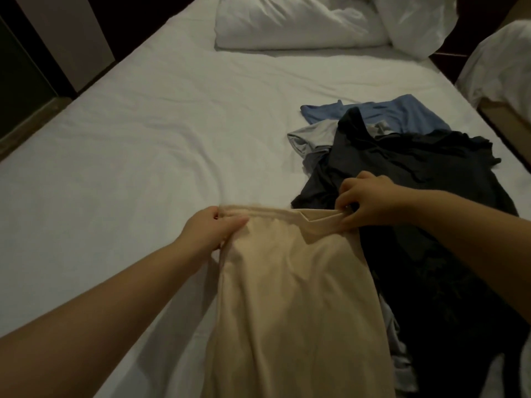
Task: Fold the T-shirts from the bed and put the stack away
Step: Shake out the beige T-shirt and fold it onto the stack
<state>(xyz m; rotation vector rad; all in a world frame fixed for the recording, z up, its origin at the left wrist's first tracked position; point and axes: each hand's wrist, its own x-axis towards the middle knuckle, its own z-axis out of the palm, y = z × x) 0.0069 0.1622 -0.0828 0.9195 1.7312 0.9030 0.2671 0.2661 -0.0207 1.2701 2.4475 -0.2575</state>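
A beige T-shirt [293,297] hangs lengthwise from both my hands over the near part of the white bed [149,133]. My left hand [214,226] grips its upper left corner. My right hand [366,201] pinches the upper right edge, where the fabric folds over. To the right lies a loose pile of unfolded shirts: a black T-shirt [402,173] on top, a blue T-shirt [402,113] behind it and a light grey T-shirt [310,136] poking out on the left. The beige shirt's lower end runs out of view.
Two white pillows [296,21] lie at the head of the bed. A second bed with white bedding [500,61] stands to the right across a narrow gap. A dark cabinet [34,53] stands along the left side.
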